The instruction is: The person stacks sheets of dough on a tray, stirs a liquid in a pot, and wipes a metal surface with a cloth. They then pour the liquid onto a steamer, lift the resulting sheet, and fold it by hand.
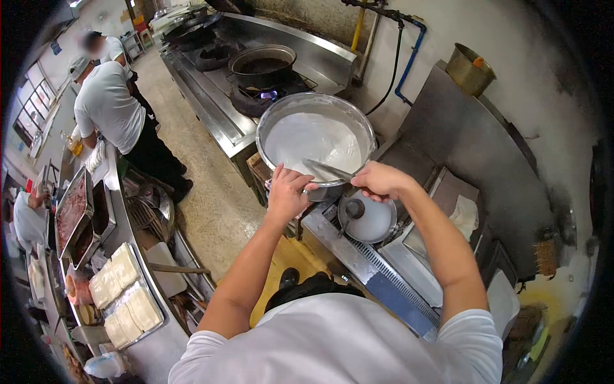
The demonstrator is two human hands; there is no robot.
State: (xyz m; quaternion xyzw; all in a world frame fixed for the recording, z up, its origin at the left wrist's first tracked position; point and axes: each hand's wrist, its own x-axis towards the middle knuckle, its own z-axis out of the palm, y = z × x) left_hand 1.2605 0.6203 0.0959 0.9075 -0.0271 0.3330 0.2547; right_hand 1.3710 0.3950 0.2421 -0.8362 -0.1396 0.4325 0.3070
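A large metal bowl (263, 131) of smooth white liquid (313, 137) is in front of me, beside the stove. My left hand (291, 193) grips its near rim, fingers hooked over the edge and a ring on one of them. My right hand (382, 182) is closed around the handle of a metal utensil (329, 170). The utensil slants over the near right rim, its far end at the white liquid; its exact kind is not clear to me. Below the bowl, a smaller pot (377, 224) also contains whitish liquid, with a ladle (354, 208) in it.
Beyond the bowl, a dark pot (262, 64) sits on the stove near a lit blue flame (268, 95). On the left counter are pale dough sheets (131, 297) and a tray of reddish food (75, 211). People in white shirts (112, 102) work at the far left.
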